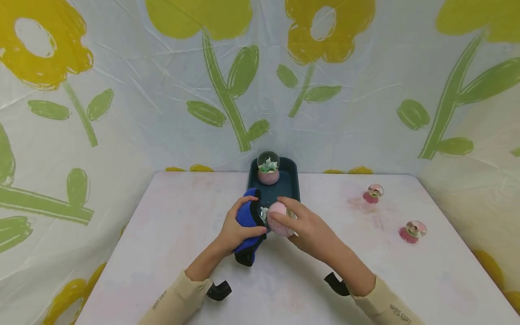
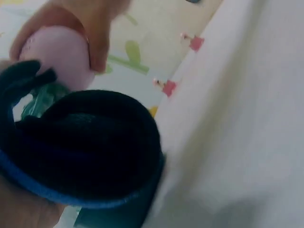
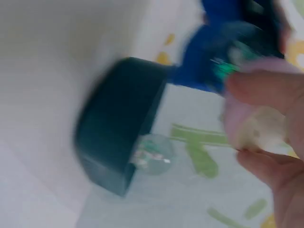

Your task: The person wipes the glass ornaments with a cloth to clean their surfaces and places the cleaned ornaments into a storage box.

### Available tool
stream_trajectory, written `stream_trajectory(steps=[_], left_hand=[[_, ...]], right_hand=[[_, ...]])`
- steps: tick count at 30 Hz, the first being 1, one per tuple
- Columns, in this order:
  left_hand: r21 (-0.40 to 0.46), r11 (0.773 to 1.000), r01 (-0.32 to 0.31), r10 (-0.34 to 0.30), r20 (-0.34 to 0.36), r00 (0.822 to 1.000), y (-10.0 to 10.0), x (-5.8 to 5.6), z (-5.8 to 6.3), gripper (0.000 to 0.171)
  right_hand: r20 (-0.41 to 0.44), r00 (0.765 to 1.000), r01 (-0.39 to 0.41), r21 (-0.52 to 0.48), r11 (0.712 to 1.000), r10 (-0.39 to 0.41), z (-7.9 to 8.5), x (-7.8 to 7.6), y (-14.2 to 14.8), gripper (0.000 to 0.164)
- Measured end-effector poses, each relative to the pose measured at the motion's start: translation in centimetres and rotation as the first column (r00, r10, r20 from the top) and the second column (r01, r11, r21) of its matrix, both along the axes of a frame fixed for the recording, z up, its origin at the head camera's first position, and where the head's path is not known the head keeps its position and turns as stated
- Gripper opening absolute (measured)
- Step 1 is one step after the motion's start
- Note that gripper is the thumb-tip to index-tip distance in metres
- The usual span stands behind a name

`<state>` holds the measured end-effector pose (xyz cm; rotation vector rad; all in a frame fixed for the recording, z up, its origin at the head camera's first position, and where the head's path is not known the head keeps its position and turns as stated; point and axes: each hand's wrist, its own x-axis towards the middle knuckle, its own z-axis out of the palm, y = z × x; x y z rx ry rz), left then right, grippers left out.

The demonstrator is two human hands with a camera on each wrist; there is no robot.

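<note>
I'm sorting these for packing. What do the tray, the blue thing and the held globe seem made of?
Tray: probably plastic, matte; evenly coloured, with smooth rounded corners.
Blue thing: likely fabric, dull; its edges bend softly.
Held globe: see-through dome, glass or clear plastic; base perhaps resin, smooth, pale pink.

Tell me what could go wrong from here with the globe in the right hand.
The pink-based globe is tilted and held by its smooth base in the right hand, so it might slip and drop.

Its dome is against the blue-and-black fabric in the left hand, which could snag it.

A drop could also hit the globe standing in the tray.
</note>
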<state>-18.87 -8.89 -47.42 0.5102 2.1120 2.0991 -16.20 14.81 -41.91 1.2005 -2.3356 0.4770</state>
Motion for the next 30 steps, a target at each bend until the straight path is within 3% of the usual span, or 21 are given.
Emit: stream_trajectory(steps=[3, 5, 7, 10, 11, 14, 16, 18, 20, 22, 23, 24, 26, 28, 30], left_hand=[[-0.09, 0.993, 0.074, -0.08, -0.068, 0.994, -0.4, -0.3, 0.0, 0.069], [-0.112, 0.985, 0.13, -0.141, -0.096, 0.985, -0.6, -0.6, 0.0, 0.068], [-0.112, 0.978, 0.176, -0.189, -0.119, 0.975, -0.9, -0.8, 0.1, 0.068], [-0.076, 0.971, 0.227, -0.235, -0.128, 0.963, -1.3, -1.0, 0.1, 0.069], [-0.063, 0.97, 0.234, -0.241, -0.128, 0.962, -1.4, -1.0, 0.1, 0.069], [-0.022, 0.971, 0.24, -0.241, -0.112, 0.964, -1.6, -0.9, 0.0, 0.07], [0.013, 0.971, 0.238, -0.236, -0.103, 0.966, -1.5, -0.8, -0.1, 0.071], [0.045, 0.974, 0.223, -0.218, -0.094, 0.971, -1.3, -0.8, -0.2, 0.072], [0.089, 0.977, 0.194, -0.188, -0.075, 0.979, -1.0, -0.9, -0.3, 0.074], [0.137, 0.98, 0.141, -0.138, -0.031, 0.99, -0.6, -1.0, -0.4, 0.074], [0.16, 0.981, 0.106, -0.108, 0.003, 0.994, -0.4, -1.0, -0.5, 0.074], [0.192, 0.978, 0.08, -0.089, 0.037, 0.995, -0.2, -1.0, -0.5, 0.074], [0.243, 0.97, 0.024, -0.052, 0.112, 0.992, 0.2, -0.9, -0.5, 0.073], [0.272, 0.962, -0.017, -0.032, 0.174, 0.984, 0.5, -0.8, -0.4, 0.072], [0.285, 0.958, -0.037, -0.026, 0.214, 0.976, 0.8, -0.6, -0.2, 0.072]], right_hand=[[0.162, 0.987, -0.028, 0.052, 0.998, 0.019, 1.8, -0.5, 0.3, 0.082], [0.327, 0.944, -0.057, 0.038, 0.998, 0.042, 2.7, -1.3, 0.5, 0.077], [0.487, 0.869, -0.089, -0.025, 0.996, 0.09, 2.9, -2.5, 1.0, 0.076], [0.673, 0.719, -0.077, -0.173, 0.982, 0.175, 2.1, -4.0, 1.7, 0.078], [0.71, 0.673, -0.06, -0.228, 0.972, 0.208, 1.5, -4.4, 1.9, 0.078], [0.766, 0.566, 0.009, -0.377, 0.926, 0.306, -0.6, -4.7, 2.4, 0.079], [0.771, 0.515, 0.061, -0.468, 0.882, 0.374, -2.0, -4.5, 2.5, 0.079], [0.763, 0.496, 0.122, -0.533, 0.837, 0.414, -3.1, -4.1, 2.5, 0.079], [0.753, 0.5, 0.193, -0.578, 0.793, 0.427, -3.9, -3.6, 2.3, 0.079], [0.738, 0.543, 0.254, -0.599, 0.759, 0.4, -4.4, -2.8, 1.7, 0.079], [0.728, 0.576, 0.277, -0.602, 0.749, 0.372, -4.5, -2.4, 1.3, 0.08], [0.712, 0.616, 0.291, -0.603, 0.743, 0.336, -4.6, -1.9, 0.9, 0.08], [0.647, 0.726, 0.289, -0.597, 0.749, 0.235, -4.9, -1.0, 0.1, 0.082], [0.541, 0.833, 0.265, -0.57, 0.777, 0.113, -5.0, -0.3, -0.6, 0.084], [0.398, 0.917, 0.239, -0.508, 0.828, -0.021, -4.8, 0.3, -1.0, 0.084]])
